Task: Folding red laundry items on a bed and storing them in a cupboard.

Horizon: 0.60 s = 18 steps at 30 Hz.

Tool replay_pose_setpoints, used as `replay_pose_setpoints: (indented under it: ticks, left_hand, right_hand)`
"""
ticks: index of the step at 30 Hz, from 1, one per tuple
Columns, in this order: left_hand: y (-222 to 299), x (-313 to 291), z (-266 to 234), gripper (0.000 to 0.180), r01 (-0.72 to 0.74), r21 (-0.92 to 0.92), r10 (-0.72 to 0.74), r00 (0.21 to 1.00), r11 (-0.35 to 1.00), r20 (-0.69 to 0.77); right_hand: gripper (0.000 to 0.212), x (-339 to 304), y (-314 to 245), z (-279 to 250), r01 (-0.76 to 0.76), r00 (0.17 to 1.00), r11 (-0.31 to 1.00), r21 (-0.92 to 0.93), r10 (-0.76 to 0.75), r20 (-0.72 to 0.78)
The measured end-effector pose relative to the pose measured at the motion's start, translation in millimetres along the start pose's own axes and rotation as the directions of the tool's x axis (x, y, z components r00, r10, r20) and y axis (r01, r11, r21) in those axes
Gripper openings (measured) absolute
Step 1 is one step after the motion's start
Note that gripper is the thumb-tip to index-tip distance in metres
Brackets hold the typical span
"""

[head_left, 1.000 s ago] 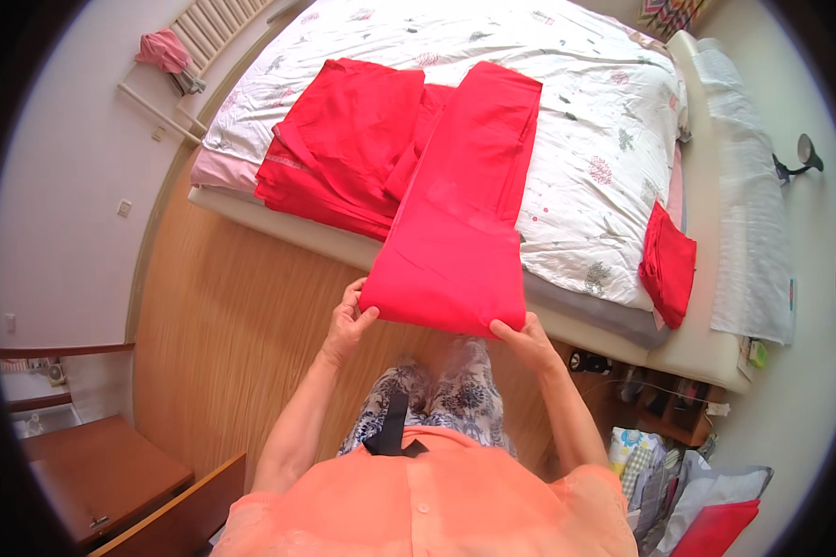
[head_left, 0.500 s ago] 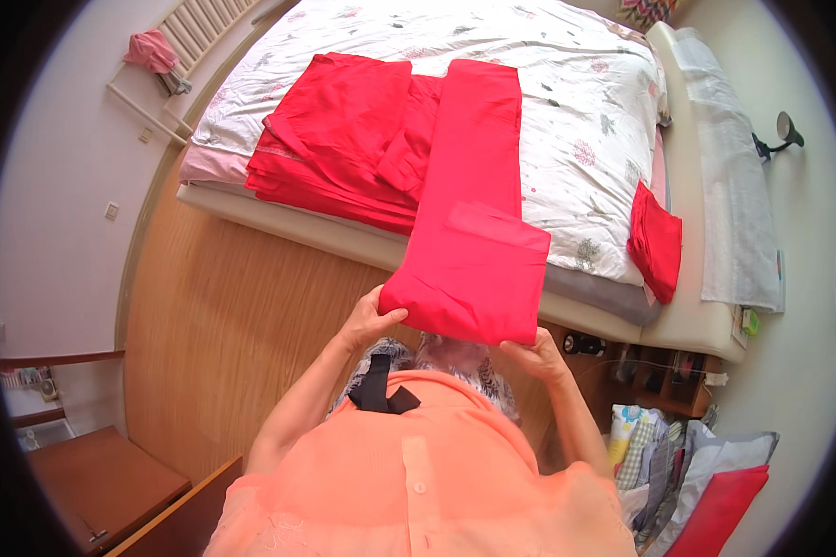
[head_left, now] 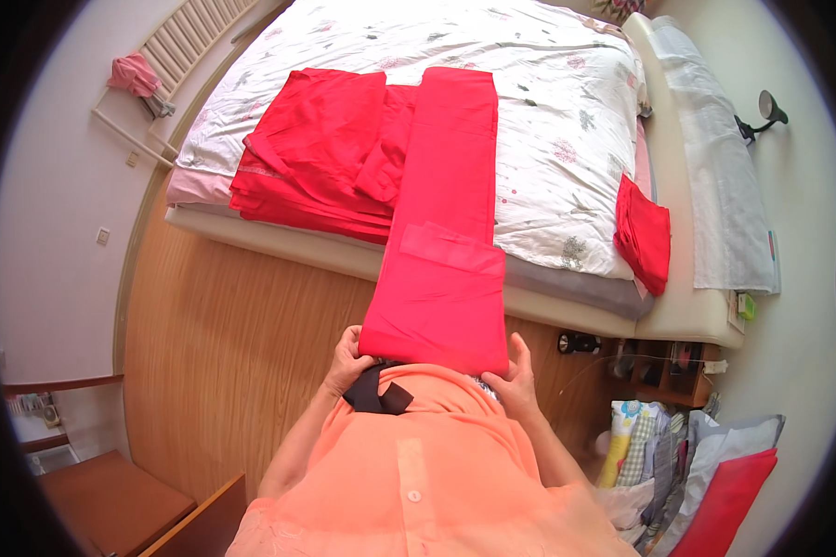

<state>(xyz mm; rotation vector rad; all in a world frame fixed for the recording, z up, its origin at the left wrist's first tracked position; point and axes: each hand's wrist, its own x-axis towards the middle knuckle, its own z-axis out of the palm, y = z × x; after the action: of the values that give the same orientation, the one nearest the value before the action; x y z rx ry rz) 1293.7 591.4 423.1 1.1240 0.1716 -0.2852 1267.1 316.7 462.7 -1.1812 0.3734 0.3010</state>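
Observation:
A long red cloth point(head_left: 446, 176), folded into a strip, runs from the bed toward my body. Its near end is doubled back over itself and hangs past the bed's edge, close to my waist. My left hand point(head_left: 346, 363) is closed on the near left corner, thumb against the fabric. At the near right corner my right hand point(head_left: 515, 380) holds the cloth by the thumb side, its index finger raised along the edge. Left of the strip lies a stack of folded red fabric point(head_left: 311, 148), partly overlapped by it.
The bed point(head_left: 553, 121) has a white patterned cover, with a smaller folded red cloth point(head_left: 643, 237) near its headboard point(head_left: 692, 278). Folded textiles and pillows point(head_left: 646, 455) stand at the lower right beside a low wooden shelf point(head_left: 661, 376). A brown wooden cabinet point(head_left: 111, 497) is at lower left.
Both hands have come closer to my body and slightly left, drawing the doubled end with them. The strip now lies straighter. My right index finger has lifted from the cloth's edge.

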Motion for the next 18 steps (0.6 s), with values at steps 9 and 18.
replay_pose_setpoints:
  ticks: [9,18]
  left_hand:
    - [14.4,0.8,8.0,0.053,0.112,0.242,-0.128,0.991,0.964,0.050]
    - [12.0,-24.2,35.2,0.031,-0.060,0.642,0.229,0.956,0.765,-0.183]
  right_hand:
    - [0.051,-4.9,-1.4,-4.5,0.156,0.988,0.716,-0.680,-0.104,0.116]
    - [0.040,-13.6,5.2,-5.6,0.349,0.884,0.495,-0.795,-0.455,0.105]
